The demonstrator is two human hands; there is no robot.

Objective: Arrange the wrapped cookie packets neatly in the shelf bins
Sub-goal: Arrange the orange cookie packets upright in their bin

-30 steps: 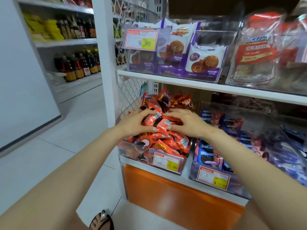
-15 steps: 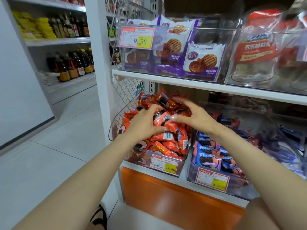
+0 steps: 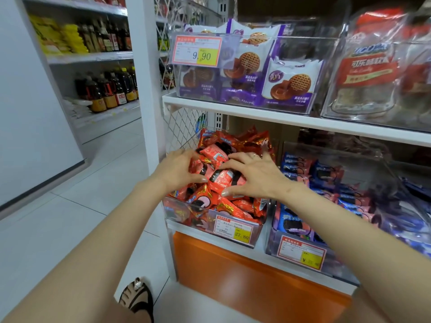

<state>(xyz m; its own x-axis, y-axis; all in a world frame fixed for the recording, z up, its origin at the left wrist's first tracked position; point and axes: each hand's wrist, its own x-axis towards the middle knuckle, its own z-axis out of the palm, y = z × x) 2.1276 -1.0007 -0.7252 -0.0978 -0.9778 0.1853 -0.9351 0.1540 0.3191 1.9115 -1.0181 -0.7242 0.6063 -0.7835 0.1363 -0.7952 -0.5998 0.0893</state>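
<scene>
**Red bin still a heap, tidying under way**

The red foil-wrapped cookie packets (image 3: 233,206) sit piled in the clear plastic bin (image 3: 186,214) at the left end of the lower shelf, mounded above its rim and pointing every way. The left hand (image 3: 177,171) cups the pile's left side, fingers curled round packets. The right hand (image 3: 251,180) lies spread, fingers fairly straight, pressing the top packets. By my reading no neat rows exist yet, so most of this bin remains to be done. Just beside it, the blue wrapped packets (image 3: 303,173) in the neighbouring clear bin look jumbled too.
</scene>
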